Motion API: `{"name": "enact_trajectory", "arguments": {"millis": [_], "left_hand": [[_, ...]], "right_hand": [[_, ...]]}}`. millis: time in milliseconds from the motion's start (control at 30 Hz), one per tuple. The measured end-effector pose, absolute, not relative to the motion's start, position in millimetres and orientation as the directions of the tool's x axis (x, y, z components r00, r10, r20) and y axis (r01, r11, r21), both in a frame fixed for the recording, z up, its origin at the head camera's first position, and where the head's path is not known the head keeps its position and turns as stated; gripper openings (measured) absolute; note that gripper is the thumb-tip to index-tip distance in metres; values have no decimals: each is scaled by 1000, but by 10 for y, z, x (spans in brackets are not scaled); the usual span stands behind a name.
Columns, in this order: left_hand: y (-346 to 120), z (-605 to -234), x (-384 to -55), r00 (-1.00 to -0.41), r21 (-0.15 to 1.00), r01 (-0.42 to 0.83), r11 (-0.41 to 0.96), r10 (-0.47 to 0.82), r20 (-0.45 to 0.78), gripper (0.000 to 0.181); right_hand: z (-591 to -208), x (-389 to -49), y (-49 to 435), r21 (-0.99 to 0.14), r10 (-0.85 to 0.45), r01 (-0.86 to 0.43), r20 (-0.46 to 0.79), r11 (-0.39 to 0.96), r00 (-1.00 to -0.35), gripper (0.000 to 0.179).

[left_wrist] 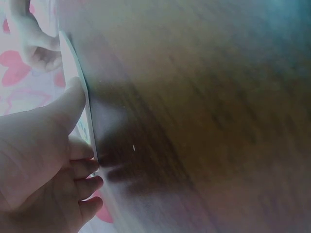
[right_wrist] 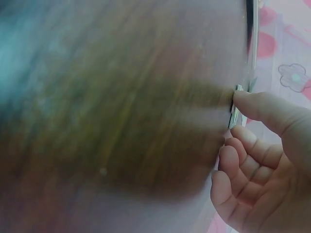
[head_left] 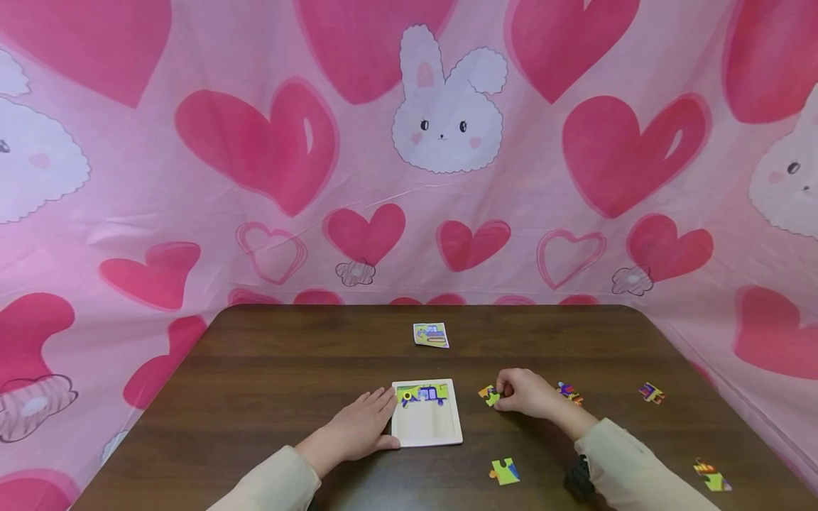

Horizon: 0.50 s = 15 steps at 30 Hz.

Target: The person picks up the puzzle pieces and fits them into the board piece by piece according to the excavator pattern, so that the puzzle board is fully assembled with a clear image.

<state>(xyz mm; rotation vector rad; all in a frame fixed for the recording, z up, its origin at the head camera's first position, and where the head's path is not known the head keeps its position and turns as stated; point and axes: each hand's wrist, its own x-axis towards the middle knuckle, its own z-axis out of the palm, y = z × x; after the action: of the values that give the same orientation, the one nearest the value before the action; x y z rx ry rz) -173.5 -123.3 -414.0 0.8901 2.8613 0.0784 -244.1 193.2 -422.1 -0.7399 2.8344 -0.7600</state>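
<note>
Pinching a puzzle piece (head_left: 488, 395) past the tray's (head_left: 434, 427) right edge, the right hand (head_left: 526, 392) could lose it by loosening; the left hand (head_left: 360, 424), straight-fingered at the left edge, might push the tray askew.

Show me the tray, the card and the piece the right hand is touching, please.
Tray (head_left: 427, 429), head view: bare floor, below the fitted pieces (head_left: 423, 394).
Card (head_left: 431, 334), head view: middle of its printed face.
Piece (head_left: 488, 394), head view: uncovered part of its printed top.
</note>
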Motion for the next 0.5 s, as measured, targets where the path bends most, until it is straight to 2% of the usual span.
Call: {"name": "enact_trajectory", "arguments": {"millis": [500], "left_hand": [[-1237,-4134,-1733,-814,86,562,823,568,-120,70]], "right_hand": [[-4202,-2495,1944,-551,-569,-517,90,656,-818,18]]}}
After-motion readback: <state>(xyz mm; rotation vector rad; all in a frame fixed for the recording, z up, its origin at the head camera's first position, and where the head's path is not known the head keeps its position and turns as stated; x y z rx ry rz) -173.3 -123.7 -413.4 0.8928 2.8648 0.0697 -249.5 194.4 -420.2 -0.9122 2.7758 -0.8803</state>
